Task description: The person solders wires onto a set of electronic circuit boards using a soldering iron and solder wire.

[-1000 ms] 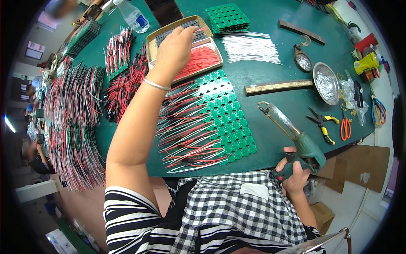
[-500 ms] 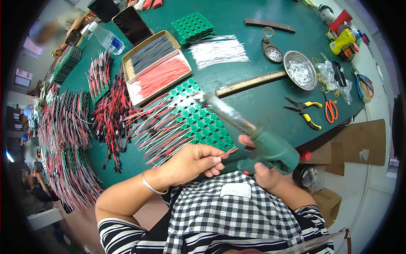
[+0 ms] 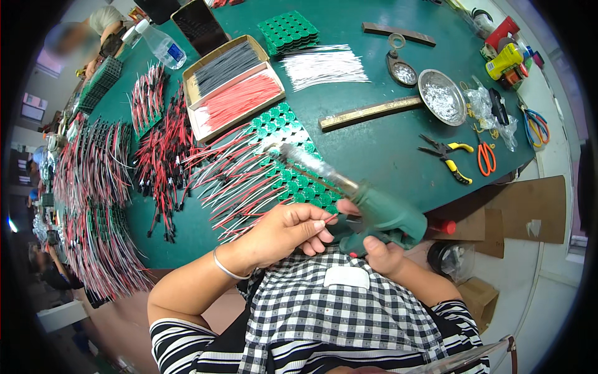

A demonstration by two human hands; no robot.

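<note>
A green soldering gun (image 3: 389, 215) with a long metal barrel is gripped by my right hand (image 3: 383, 255). Its tip, slightly blurred, lies over a sheet of round green circuit boards (image 3: 305, 185). My left hand (image 3: 293, 230) pinches a few thin red wires (image 3: 331, 219) between thumb and fingers, just by the sheet's near corner. Red and white wires (image 3: 240, 177) fan out leftward from the boards. Beyond the sheet, a cardboard box (image 3: 277, 93) holds black wires (image 3: 230, 68) and red wires (image 3: 240, 100) in two compartments.
Bundles of wired boards (image 3: 93, 206) cover the table's left side. White wires (image 3: 327, 67) and stacked green boards (image 3: 288, 32) lie at the back. A metal bar (image 3: 367, 114) reaches toward a metal bowl (image 3: 442, 96) of silvery bits. Pliers (image 3: 447, 156) and orange-handled scissors (image 3: 486, 159) rest at right.
The soldering gun has swung left, bringing its tip further over the boards. My right hand has shifted left with it. My left hand, still pinching the wires, has moved slightly.
</note>
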